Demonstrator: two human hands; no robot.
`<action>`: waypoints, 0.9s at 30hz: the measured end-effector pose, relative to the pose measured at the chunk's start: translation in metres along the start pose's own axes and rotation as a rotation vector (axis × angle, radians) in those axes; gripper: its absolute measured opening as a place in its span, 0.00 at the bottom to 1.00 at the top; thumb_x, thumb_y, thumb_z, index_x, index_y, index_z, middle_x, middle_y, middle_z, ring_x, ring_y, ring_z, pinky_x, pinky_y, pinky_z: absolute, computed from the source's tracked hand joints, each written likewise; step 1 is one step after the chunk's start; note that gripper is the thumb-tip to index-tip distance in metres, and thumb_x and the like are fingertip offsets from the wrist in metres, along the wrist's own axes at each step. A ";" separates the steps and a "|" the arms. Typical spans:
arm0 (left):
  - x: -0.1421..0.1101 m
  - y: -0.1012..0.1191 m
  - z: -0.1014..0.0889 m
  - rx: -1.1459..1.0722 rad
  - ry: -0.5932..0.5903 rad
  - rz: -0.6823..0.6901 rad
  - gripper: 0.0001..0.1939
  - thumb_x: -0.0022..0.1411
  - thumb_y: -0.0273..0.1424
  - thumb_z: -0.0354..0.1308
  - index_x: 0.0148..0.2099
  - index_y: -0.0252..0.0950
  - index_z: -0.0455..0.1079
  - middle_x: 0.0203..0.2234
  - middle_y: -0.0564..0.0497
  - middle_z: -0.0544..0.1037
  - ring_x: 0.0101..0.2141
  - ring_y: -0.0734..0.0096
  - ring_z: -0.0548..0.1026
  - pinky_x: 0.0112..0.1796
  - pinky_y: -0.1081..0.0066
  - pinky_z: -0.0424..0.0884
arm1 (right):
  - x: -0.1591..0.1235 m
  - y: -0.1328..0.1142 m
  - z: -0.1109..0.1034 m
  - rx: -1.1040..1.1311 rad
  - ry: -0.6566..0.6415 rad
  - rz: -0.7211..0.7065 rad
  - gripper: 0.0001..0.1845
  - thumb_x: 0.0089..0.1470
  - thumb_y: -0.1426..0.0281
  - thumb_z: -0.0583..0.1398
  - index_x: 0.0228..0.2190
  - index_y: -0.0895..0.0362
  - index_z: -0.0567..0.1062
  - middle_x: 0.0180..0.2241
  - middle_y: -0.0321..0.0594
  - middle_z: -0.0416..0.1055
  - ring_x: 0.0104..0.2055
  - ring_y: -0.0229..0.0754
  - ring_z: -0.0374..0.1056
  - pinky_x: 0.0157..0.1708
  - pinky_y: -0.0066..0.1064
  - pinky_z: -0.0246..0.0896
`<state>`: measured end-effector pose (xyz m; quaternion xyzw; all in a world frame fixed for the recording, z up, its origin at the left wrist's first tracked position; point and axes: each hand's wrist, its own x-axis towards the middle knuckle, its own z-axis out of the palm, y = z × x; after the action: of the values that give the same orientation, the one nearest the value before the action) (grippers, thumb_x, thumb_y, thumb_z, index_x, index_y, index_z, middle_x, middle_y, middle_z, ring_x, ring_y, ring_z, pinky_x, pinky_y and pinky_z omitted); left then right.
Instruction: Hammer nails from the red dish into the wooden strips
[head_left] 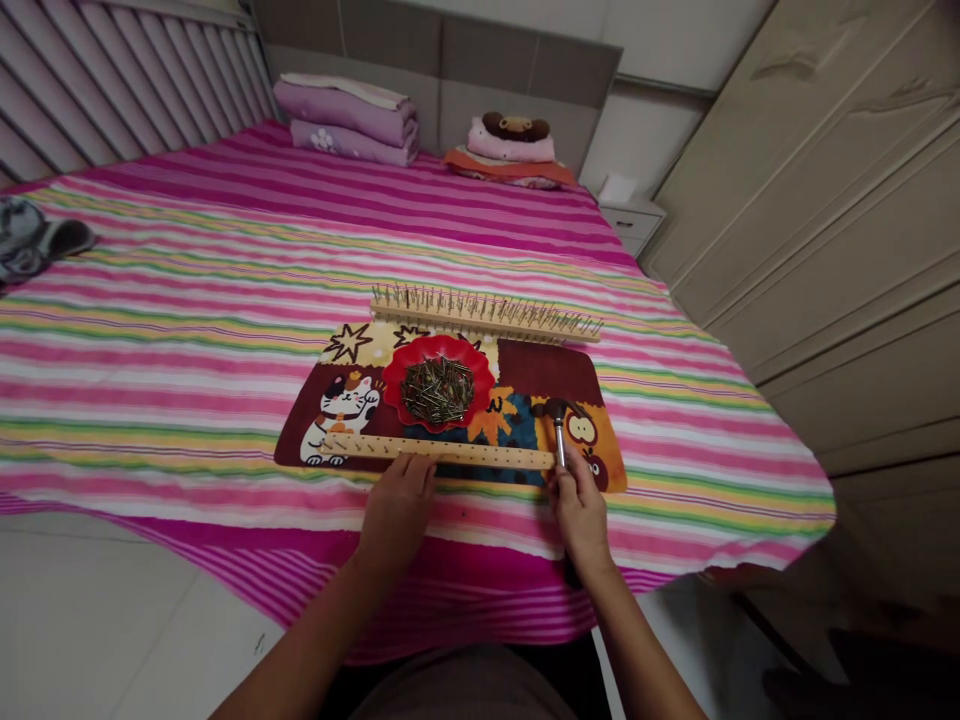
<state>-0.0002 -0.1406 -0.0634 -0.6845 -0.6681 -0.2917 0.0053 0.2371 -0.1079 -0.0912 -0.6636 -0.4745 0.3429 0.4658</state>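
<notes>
A claw hammer (558, 430) is gripped in my right hand (581, 508), its head lying over the mat's right part and its dark handle end showing below my wrist. My left hand (397, 508) is closed on the near edge of a narrow wooden strip (457, 452), near its middle. Several nails stand in the strip's left part; small holes or marks run along the rest. Just beyond it, a red scalloped bowl (486, 383) holds a heap of loose nails (438, 390). Strip and bowl rest on a patterned mat (540, 365).
Behind the bowl lies another wooden strip (480, 318), bristling with nails. Everything sits on a bed with a striped cover (187, 330). Folded bedding (352, 120) and a stack of textiles (511, 150) are by the headboard. Wardrobe doors (832, 200) stand at the right.
</notes>
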 end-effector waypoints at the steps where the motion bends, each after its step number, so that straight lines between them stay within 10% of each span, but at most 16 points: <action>1: -0.001 -0.001 0.001 0.049 -0.052 -0.040 0.09 0.64 0.27 0.48 0.32 0.37 0.67 0.28 0.49 0.72 0.29 0.68 0.71 0.32 0.69 0.66 | 0.000 0.000 0.000 0.008 -0.001 0.006 0.33 0.52 0.56 0.53 0.56 0.61 0.68 0.25 0.36 0.69 0.27 0.39 0.64 0.30 0.29 0.61; 8: 0.002 -0.001 0.001 0.045 -0.228 -0.211 0.07 0.58 0.24 0.50 0.30 0.36 0.68 0.28 0.47 0.73 0.31 0.65 0.72 0.33 0.67 0.67 | 0.000 -0.004 -0.001 -0.015 0.007 0.002 0.32 0.51 0.57 0.53 0.53 0.62 0.70 0.25 0.36 0.70 0.27 0.39 0.64 0.29 0.30 0.61; 19: -0.004 -0.015 -0.011 -0.964 -0.218 -0.890 0.18 0.39 0.41 0.62 0.32 0.35 0.72 0.17 0.56 0.71 0.21 0.74 0.67 0.26 0.72 0.65 | 0.001 0.003 -0.001 -0.012 0.000 -0.014 0.32 0.52 0.56 0.53 0.54 0.61 0.70 0.27 0.38 0.71 0.27 0.39 0.64 0.30 0.31 0.61; 27: 0.001 -0.018 -0.014 -0.957 0.023 -0.840 0.17 0.43 0.43 0.63 0.31 0.35 0.71 0.20 0.54 0.75 0.25 0.72 0.72 0.30 0.72 0.69 | 0.000 0.001 0.000 -0.014 0.014 -0.016 0.31 0.52 0.57 0.53 0.54 0.60 0.70 0.26 0.36 0.71 0.27 0.38 0.64 0.29 0.29 0.62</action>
<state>-0.0221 -0.1432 -0.0581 -0.2874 -0.6752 -0.5426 -0.4089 0.2376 -0.1084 -0.0921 -0.6652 -0.4790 0.3314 0.4672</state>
